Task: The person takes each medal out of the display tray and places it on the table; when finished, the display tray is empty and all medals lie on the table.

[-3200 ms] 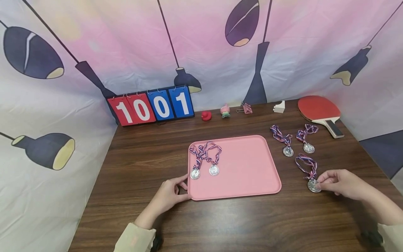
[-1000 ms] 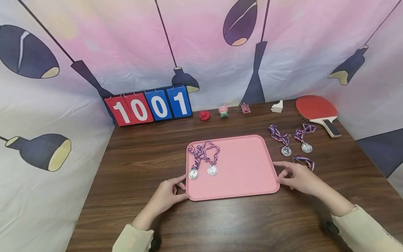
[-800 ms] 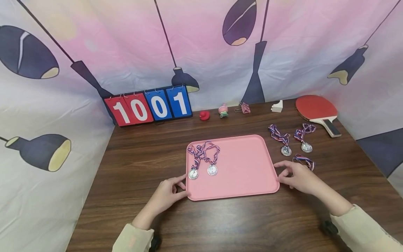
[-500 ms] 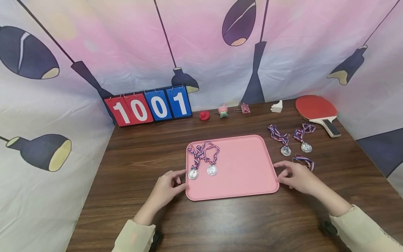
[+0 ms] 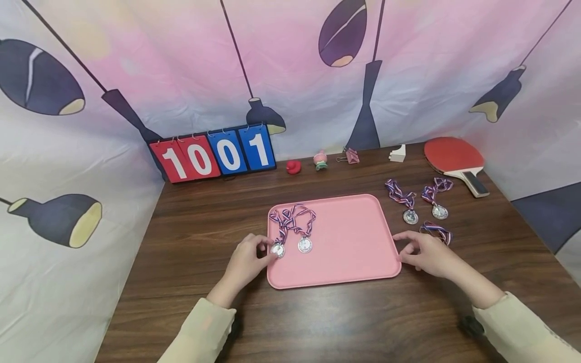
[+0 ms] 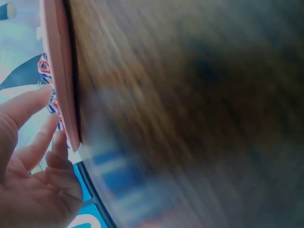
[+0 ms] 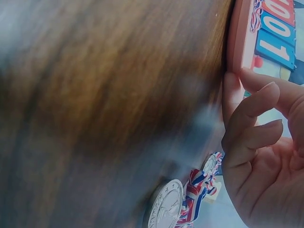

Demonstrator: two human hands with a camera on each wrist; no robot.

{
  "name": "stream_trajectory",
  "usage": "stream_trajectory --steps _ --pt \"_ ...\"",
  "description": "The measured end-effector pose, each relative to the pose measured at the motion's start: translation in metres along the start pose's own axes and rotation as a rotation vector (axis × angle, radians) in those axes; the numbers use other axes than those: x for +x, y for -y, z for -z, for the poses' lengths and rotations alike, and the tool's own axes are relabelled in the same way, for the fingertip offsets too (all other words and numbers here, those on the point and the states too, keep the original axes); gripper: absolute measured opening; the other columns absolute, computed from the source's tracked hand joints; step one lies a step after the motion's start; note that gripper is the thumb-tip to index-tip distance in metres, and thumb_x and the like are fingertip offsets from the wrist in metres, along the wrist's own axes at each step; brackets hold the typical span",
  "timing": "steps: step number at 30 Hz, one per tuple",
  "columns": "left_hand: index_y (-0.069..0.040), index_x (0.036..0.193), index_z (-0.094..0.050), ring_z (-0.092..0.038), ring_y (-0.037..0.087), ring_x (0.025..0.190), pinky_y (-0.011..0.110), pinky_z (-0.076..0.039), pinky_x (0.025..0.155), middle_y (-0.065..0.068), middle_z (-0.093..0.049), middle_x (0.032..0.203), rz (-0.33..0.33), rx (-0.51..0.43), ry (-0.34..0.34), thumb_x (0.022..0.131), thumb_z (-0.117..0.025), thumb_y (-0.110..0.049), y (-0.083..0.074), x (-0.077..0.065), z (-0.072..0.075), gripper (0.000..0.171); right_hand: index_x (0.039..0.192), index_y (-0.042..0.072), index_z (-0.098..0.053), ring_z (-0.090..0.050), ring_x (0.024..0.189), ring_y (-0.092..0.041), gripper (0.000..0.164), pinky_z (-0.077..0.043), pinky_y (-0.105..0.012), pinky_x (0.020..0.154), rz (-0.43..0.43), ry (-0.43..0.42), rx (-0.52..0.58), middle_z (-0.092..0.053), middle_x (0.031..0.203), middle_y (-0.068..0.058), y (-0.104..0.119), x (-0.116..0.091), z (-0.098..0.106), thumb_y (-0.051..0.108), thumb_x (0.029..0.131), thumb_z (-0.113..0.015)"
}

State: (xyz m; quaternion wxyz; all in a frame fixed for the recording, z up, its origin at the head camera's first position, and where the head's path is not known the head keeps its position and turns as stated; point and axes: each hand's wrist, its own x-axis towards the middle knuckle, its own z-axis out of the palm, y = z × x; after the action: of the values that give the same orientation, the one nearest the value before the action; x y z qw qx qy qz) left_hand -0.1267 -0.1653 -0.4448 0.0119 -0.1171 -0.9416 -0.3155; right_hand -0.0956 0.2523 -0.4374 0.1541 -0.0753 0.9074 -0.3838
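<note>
The pink tray lies on the brown table, with two silver medals on striped ribbons at its left. My left hand reaches over the left rim, thumb and index fingertips apart at the edge of the outer medal. The other medal lies beside it. My right hand holds the tray's right rim between thumb and index, its other fingers curled. A third medal lies close to that hand in the right wrist view; in the head view only its ribbon shows, the disc hidden.
Two more medals, a left one and a right one, lie right of the tray. Behind stand a scoreboard, red duck, small figure, pink binder clip, white block and red table tennis paddle.
My left hand has let go of the tray's left rim and moved up and right to the outer medal. Earlier my right hand left the third medal's disc for the tray's right rim.
</note>
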Motion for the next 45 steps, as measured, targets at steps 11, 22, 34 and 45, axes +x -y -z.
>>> stream_trajectory --steps 11,22,34,45 --pt "-0.017 0.089 -0.066 -0.044 0.016 0.068 0.031 -0.038 0.058 0.000 -0.048 0.079 0.041 0.237 0.029 0.061 -0.079 -0.041 -0.0024 0.0055 -0.0047 0.040 0.122 0.007 -0.050 -0.050 0.051 -0.017 0.046 -0.038 -0.028 0.045 0.011 0.006 0.006 -0.062 0.070 0.002 -0.0017 0.0005 -0.0005 0.014 0.080 -0.066" --pt "-0.017 0.084 -0.066 -0.045 0.016 0.066 0.033 -0.038 0.056 -0.001 -0.047 0.076 -0.008 0.249 -0.022 0.060 -0.082 -0.035 -0.0024 0.0065 -0.0052 0.034 0.123 0.007 -0.050 -0.050 0.050 -0.017 0.046 -0.037 -0.028 0.045 0.008 0.004 0.000 -0.062 0.070 0.002 -0.0002 0.0006 -0.0009 0.014 0.080 -0.066" --pt "-0.017 0.082 -0.065 -0.043 0.011 0.071 0.029 -0.038 0.066 -0.007 -0.057 0.073 -0.098 0.171 -0.071 0.062 -0.082 -0.022 -0.0013 0.0032 -0.0050 0.027 0.123 0.007 -0.049 -0.050 0.050 -0.017 0.046 -0.038 -0.028 0.044 0.006 0.008 0.012 -0.062 0.070 0.002 -0.0016 0.0006 -0.0010 0.014 0.081 -0.066" --pt "-0.018 0.080 -0.068 -0.051 0.010 0.065 0.030 -0.038 0.063 -0.016 -0.058 0.061 -0.074 0.046 -0.014 0.068 -0.078 -0.025 -0.0057 0.0032 0.0032 0.017 0.123 0.006 -0.049 -0.050 0.049 -0.017 0.046 -0.037 -0.028 0.044 0.005 0.013 0.023 -0.062 0.070 0.001 -0.0008 0.0002 -0.0008 0.014 0.081 -0.066"
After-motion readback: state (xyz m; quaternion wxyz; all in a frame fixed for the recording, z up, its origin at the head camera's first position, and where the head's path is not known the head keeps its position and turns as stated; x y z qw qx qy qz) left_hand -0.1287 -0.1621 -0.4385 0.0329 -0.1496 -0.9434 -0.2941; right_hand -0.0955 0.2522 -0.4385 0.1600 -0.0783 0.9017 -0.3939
